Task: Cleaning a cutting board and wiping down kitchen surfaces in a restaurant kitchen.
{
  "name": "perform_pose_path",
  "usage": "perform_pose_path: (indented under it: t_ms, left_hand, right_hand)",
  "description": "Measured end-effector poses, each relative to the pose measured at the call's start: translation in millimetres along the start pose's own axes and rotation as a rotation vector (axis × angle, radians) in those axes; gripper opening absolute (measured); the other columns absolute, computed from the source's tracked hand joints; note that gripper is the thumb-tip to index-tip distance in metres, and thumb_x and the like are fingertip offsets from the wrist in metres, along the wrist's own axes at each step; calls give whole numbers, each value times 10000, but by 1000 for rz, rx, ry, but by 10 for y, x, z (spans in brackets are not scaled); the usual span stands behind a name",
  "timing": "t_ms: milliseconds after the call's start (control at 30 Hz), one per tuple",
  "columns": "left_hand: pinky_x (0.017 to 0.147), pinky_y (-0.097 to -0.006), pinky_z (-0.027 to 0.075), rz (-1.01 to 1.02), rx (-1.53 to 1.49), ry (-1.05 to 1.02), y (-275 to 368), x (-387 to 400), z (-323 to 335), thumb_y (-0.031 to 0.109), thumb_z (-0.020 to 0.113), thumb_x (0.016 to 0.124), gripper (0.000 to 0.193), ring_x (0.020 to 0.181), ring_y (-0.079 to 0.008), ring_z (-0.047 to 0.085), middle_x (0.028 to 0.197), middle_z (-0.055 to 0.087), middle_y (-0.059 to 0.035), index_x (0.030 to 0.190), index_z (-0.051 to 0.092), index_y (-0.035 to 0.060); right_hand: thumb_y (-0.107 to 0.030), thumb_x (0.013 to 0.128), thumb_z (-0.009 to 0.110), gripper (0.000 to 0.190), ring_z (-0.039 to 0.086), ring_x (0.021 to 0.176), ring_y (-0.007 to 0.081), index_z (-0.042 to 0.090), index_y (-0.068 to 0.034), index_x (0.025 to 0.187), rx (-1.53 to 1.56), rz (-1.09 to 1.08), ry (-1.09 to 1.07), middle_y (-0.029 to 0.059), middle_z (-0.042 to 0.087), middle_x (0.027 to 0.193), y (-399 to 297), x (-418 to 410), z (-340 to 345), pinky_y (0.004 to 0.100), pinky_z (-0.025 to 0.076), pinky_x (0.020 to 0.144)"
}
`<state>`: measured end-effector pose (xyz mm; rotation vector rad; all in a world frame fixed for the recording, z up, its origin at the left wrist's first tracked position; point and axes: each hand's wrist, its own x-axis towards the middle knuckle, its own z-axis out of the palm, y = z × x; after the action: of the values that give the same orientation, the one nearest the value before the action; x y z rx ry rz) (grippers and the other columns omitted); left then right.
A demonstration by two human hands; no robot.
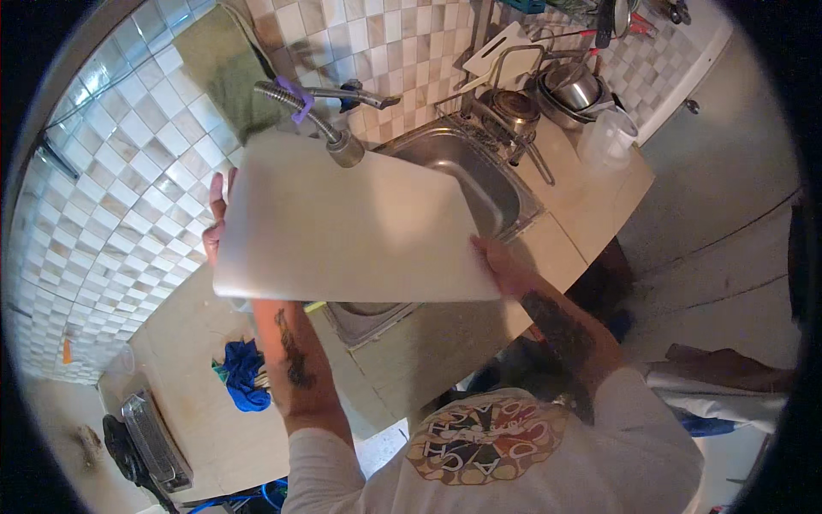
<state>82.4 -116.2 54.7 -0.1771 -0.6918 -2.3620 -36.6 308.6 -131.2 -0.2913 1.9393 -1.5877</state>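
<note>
A large, smooth white board [347, 225], rectangular with rounded corners, spans the space over the sink between both hands. My left hand [216, 221] grips its left edge, with fingers showing beyond the side and the rest hidden behind it. At the lower right corner, my right hand [501, 263] holds the other side, slightly blurred. The board covers much of the stainless steel sink [449, 144], whose right basin shows past its edge. A flexible metal faucet [327, 128] with a purple tie hangs in front of the board's upper part.
Right of the sink stand a wire dish rack [507, 128], stacked metal pots [575, 93] and a clear plastic pitcher [610, 138]. A blue cloth [244, 376] lies on the left counter [186, 360]. Farther left are a metal grater-like box [154, 437] and a black pan [122, 450].
</note>
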Motion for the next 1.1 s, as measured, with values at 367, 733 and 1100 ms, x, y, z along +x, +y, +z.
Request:
perform_pose_path:
  t_ms: [367,733,1100]
  left_hand:
    - [1099,-372,356,-7,846,100,461,-1395,431,-9,476,831,751,1328,-257,435,1493,389,-163,1528,199,7]
    - [1043,-375,382,-322,727,310,-821,-1177,-551,13,534,923,670,1260,-248,467,1409,458,-148,1505,203,-7]
    - [878,-319,463,-325,855,421,-1849,-345,-1552,265,643,928,437,1022,-208,573,1126,617,-106,1247,531,-12]
  right_hand:
    - [-574,975,345,704,632,1001,427,641,50,1110,-628,-521,281,275,667,1020,-413,1841,512,458,464,922]
    - [-503,965,512,603,610,976,253,613,68,1133,-1020,-290,127,191,647,1095,-1848,1399,-1076,372,484,869]
    - [-193,926,580,354,666,999,287,590,46,1187,312,173,-136,176,653,1148,-1963,-228,-1094,483,547,865]
